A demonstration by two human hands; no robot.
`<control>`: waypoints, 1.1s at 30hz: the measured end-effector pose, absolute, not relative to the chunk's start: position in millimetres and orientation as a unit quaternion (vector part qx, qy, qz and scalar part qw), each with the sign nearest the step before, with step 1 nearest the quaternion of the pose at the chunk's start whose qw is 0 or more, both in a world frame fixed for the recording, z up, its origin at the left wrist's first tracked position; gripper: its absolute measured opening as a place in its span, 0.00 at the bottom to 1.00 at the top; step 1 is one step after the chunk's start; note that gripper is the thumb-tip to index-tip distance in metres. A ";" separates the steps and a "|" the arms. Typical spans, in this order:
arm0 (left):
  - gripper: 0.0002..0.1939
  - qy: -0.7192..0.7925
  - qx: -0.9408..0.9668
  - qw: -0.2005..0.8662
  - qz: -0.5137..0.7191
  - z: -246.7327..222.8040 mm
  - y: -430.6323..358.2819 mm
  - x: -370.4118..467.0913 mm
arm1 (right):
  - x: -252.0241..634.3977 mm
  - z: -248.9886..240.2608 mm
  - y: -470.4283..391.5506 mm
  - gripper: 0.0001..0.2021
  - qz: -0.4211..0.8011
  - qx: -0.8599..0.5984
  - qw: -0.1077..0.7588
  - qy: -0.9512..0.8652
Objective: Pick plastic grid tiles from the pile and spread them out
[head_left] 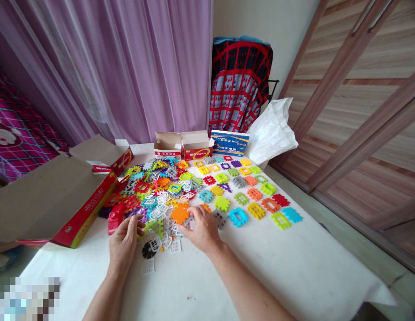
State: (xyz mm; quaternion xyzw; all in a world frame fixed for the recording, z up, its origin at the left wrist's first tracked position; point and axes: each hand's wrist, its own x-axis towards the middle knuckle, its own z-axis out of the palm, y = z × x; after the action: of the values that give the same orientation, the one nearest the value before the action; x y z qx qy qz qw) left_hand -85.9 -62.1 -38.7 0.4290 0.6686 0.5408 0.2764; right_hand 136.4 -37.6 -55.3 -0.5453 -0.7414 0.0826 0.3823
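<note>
Between the thumb and fingers of my right hand is an orange interlocking building tile with toothed edges, just above the pile's near right side. My left hand is at the near left of the pile, its fingers curled inward; whatever they may hold is hidden. Beside it lies a red plastic piece. A lime green tile shows between the hands. White lattice window pieces are scattered over the heap, and a black wheel-like disc lies at its near edge.
Sorted tiles, such as a blue frame tile, lie in rows on the right of the white table. An open red box stands left. Small red boxes, a blue box and a white bag are behind.
</note>
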 end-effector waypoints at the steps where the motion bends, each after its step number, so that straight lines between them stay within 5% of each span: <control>1: 0.30 0.669 0.428 0.279 0.540 -39.0 -62.1 -85.9 | 132.7 -55.9 -40.4 0.21 0.087 -0.536 0.373 -0.752; 33: 0.26 0.697 0.456 0.230 0.504 -45.7 -61.8 -90.3 | 128.1 -53.5 -43.3 0.22 0.113 -0.541 0.344 -0.759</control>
State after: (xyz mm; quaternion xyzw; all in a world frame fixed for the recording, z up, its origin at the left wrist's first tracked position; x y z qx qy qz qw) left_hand -90.3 -61.8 -45.7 0.4555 0.6967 0.5044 0.2296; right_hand 128.1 -43.3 -53.5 -0.5409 -0.7594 0.1126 0.3437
